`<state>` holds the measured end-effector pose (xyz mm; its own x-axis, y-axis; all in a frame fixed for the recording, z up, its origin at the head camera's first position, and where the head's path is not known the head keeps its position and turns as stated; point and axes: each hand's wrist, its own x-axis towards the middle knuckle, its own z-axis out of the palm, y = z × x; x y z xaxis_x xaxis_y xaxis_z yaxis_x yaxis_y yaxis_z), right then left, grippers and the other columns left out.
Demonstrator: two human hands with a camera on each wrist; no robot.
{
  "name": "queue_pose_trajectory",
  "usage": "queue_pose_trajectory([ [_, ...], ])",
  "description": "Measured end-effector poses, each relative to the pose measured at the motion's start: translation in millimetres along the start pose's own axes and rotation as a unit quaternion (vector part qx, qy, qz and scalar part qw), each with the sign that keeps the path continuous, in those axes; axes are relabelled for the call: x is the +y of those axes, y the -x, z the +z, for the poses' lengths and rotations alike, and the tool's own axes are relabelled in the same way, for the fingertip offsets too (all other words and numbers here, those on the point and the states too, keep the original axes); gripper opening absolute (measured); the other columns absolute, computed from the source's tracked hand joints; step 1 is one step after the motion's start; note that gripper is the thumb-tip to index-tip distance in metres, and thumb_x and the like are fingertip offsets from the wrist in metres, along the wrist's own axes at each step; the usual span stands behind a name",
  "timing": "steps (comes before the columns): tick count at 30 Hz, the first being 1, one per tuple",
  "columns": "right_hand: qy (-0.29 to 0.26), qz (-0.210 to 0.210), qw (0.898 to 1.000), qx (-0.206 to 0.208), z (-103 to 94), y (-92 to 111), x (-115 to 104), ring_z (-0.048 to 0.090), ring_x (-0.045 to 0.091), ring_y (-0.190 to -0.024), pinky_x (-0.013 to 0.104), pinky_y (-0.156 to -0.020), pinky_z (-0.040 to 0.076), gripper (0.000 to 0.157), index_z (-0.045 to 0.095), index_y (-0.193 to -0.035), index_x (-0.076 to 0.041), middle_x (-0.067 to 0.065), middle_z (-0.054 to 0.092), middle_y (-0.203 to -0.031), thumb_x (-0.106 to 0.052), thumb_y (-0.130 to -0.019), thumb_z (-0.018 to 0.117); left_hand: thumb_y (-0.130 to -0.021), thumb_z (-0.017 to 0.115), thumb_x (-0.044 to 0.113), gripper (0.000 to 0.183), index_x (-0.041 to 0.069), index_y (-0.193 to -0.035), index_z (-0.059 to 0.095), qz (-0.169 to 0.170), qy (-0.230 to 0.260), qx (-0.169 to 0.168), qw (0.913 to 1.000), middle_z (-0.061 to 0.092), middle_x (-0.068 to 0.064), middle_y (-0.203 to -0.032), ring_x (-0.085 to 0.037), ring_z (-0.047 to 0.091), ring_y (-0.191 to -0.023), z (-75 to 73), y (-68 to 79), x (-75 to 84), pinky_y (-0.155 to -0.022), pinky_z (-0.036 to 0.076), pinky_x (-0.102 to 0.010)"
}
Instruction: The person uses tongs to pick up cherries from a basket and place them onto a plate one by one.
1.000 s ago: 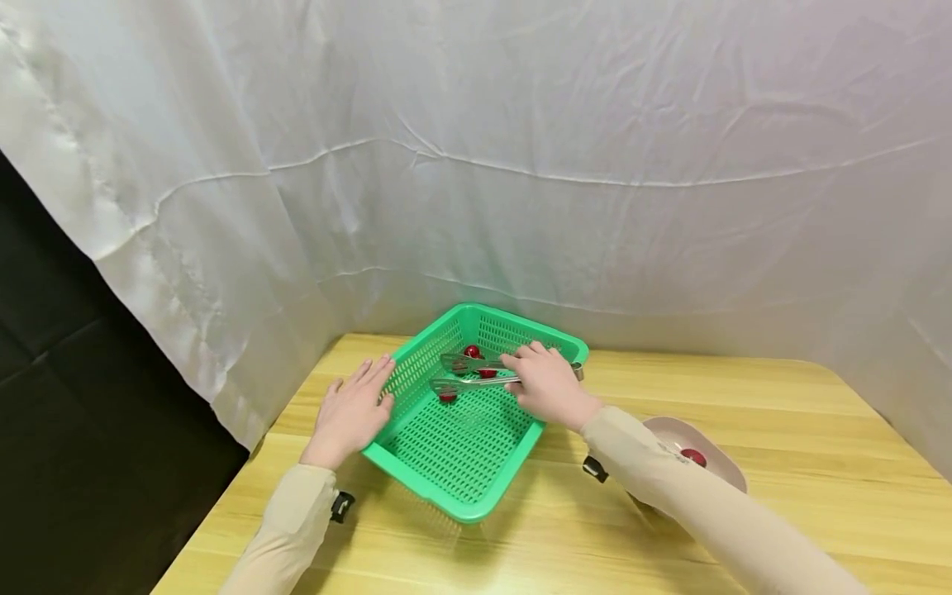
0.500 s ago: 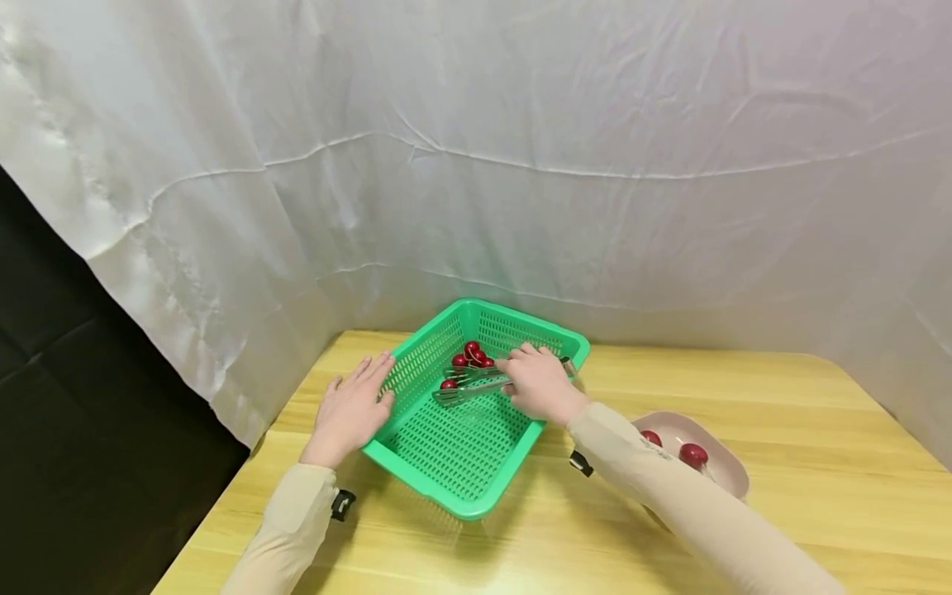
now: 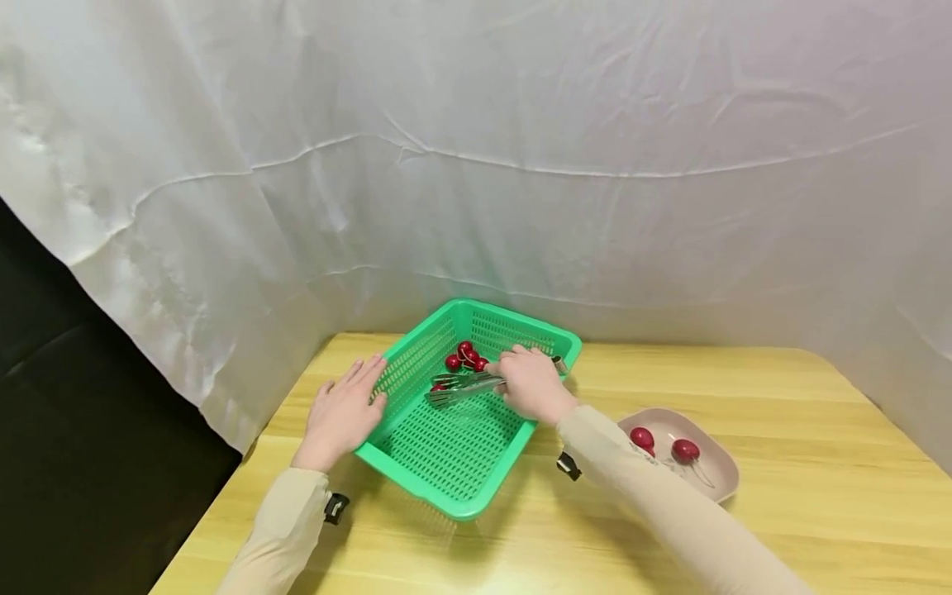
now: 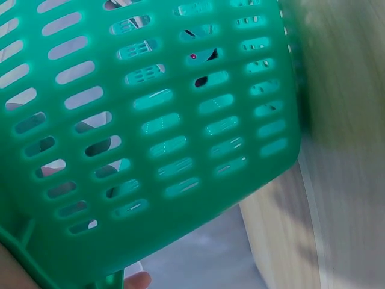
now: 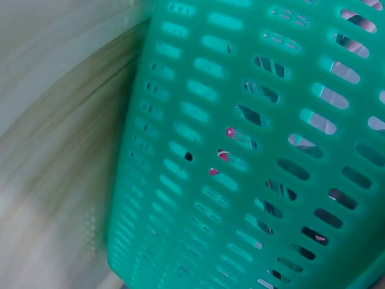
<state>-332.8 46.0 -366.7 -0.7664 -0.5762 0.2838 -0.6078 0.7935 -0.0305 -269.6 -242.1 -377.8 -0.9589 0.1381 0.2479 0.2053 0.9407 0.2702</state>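
My right hand (image 3: 531, 384) grips metal tongs (image 3: 464, 387) inside the green plastic basket (image 3: 446, 487). The tongs' heads lie close together over a red cherry (image 3: 439, 387), which they partly cover, so whether they clasp it cannot be told. Several more cherries (image 3: 467, 355) with thin stems lie in the basket's far left corner. My left hand (image 3: 342, 413) rests on the basket's left rim with its fingers straight. In both wrist views the slotted basket wall (image 4: 180, 144) fills most of the picture, with bits of red cherry (image 5: 224, 155) showing through the slots in the right one.
A pale pink plate (image 3: 721, 471) holding a few cherries (image 3: 685, 450) stands on the wooden table (image 3: 818, 446), right of the basket and partly behind my right forearm. A light grey curtain (image 3: 521, 231) hangs along the table's back edge.
The tongs' arms have come closer together, down near the cherries. My right hand and forearm have shifted left, so more of the plate shows. My left hand stays on the rim.
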Motion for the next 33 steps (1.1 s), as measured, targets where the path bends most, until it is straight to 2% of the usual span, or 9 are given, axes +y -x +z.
queue_pose_trajectory([
  [6, -0.009, 0.002, 1.000, 0.006, 1.9, 0.2, -0.1, 0.053, 0.016, -0.082, 0.033, -0.070, 0.044, 0.034, 0.076, -0.113, -0.018, -0.004, 0.071, -0.097, -0.013, -0.080, 0.079, -0.101, 0.046, 0.027, 0.058, 0.010, -0.154, 0.032, -0.001, -0.002, -0.002, 1.0000, 0.024, -0.007, -0.160, -0.034, 0.020, -0.146, 0.9, 0.3, -0.1, -0.111, 0.013, -0.068],
  [8, -0.014, 0.000, 1.000, 0.007, 2.9, 1.4, 0.1, 0.053, 0.016, -0.081, 0.033, -0.069, 0.043, 0.033, 0.076, -0.113, -0.017, -0.003, 0.071, -0.097, -0.013, -0.080, 0.079, -0.101, 0.046, 0.027, 0.057, 0.010, -0.154, 0.032, -0.003, -0.005, -0.003, 1.0000, 0.024, -0.006, -0.160, -0.034, 0.021, -0.146, 2.0, 0.9, 0.0, -0.111, 0.013, -0.068],
  [16, -0.029, -0.006, 0.999, 0.041, 4.2, 7.9, 4.9, 0.057, 0.017, -0.091, 0.045, -0.087, 0.048, 0.039, 0.072, -0.121, -0.017, -0.003, 0.070, -0.105, -0.017, -0.083, 0.078, -0.101, 0.047, 0.027, 0.057, 0.010, -0.154, 0.034, -0.001, -0.006, 0.001, 1.0000, 0.026, -0.006, -0.160, -0.034, 0.022, -0.146, 4.9, -0.1, 4.6, -0.111, 0.014, -0.068],
  [18, -0.035, -0.006, 0.998, 0.048, 4.0, 9.4, 7.9, 0.057, 0.019, -0.095, 0.047, -0.089, 0.047, 0.040, 0.071, -0.124, -0.017, -0.002, 0.070, -0.109, -0.017, -0.084, 0.077, -0.101, 0.047, 0.027, 0.057, 0.010, -0.154, 0.034, 0.000, -0.007, 0.001, 1.0000, 0.026, -0.005, -0.160, -0.033, 0.022, -0.146, 6.3, -1.8, 6.8, -0.111, 0.015, -0.068],
  [21, -0.043, -0.005, 0.998, 0.052, 3.3, 11.3, 12.2, 0.058, 0.020, -0.104, 0.055, -0.101, 0.041, 0.041, 0.069, -0.126, -0.017, -0.001, 0.069, -0.116, -0.016, -0.085, 0.076, -0.101, 0.047, 0.027, 0.057, 0.010, -0.154, 0.033, 0.003, -0.006, -0.001, 1.0000, 0.025, -0.005, -0.160, -0.033, 0.022, -0.146, 8.9, -4.1, 9.8, -0.111, 0.015, -0.068],
  [24, -0.044, -0.004, 0.998, 0.046, 3.0, 12.6, 15.0, 0.057, 0.020, -0.107, 0.054, -0.102, 0.040, 0.042, 0.068, -0.127, -0.017, -0.001, 0.069, -0.119, -0.015, -0.085, 0.076, -0.100, 0.047, 0.027, 0.058, 0.010, -0.154, 0.033, 0.005, -0.004, -0.003, 1.0000, 0.025, -0.006, -0.160, -0.033, 0.022, -0.146, 10.3, -4.5, 12.2, -0.111, 0.015, -0.068],
  [28, -0.041, -0.012, 0.998, 0.047, 1.2, 12.7, 16.1, 0.057, 0.019, -0.101, 0.044, -0.088, 0.044, 0.042, 0.069, -0.126, -0.017, 0.000, 0.070, -0.116, -0.016, -0.085, 0.077, -0.100, 0.048, 0.026, 0.058, 0.010, -0.154, 0.034, 0.007, -0.006, -0.001, 1.0000, 0.027, -0.006, -0.160, -0.033, 0.023, -0.146, 9.6, -4.7, 13.5, -0.110, 0.017, -0.068],
  [31, -0.042, -0.016, 0.997, 0.057, -2.3, 11.6, 15.9, 0.056, 0.019, -0.097, 0.038, -0.078, 0.041, 0.042, 0.070, -0.124, -0.017, 0.000, 0.070, -0.114, -0.016, -0.083, 0.078, -0.100, 0.048, 0.026, 0.057, 0.010, -0.153, 0.034, 0.008, -0.008, 0.004, 0.9999, 0.027, -0.006, -0.159, -0.033, 0.024, -0.145, 7.5, -5.7, 13.3, -0.110, 0.018, -0.068],
  [33, -0.042, -0.016, 0.997, 0.059, -5.2, 11.5, 15.7, 0.056, 0.019, -0.097, 0.038, -0.076, 0.039, 0.042, 0.070, -0.124, -0.017, 0.000, 0.071, -0.113, -0.014, -0.083, 0.079, -0.100, 0.047, 0.026, 0.057, 0.010, -0.153, 0.034, 0.010, -0.007, 0.006, 0.9999, 0.027, -0.006, -0.159, -0.034, 0.024, -0.145, 6.0, -5.9, 13.1, -0.110, 0.018, -0.068],
])
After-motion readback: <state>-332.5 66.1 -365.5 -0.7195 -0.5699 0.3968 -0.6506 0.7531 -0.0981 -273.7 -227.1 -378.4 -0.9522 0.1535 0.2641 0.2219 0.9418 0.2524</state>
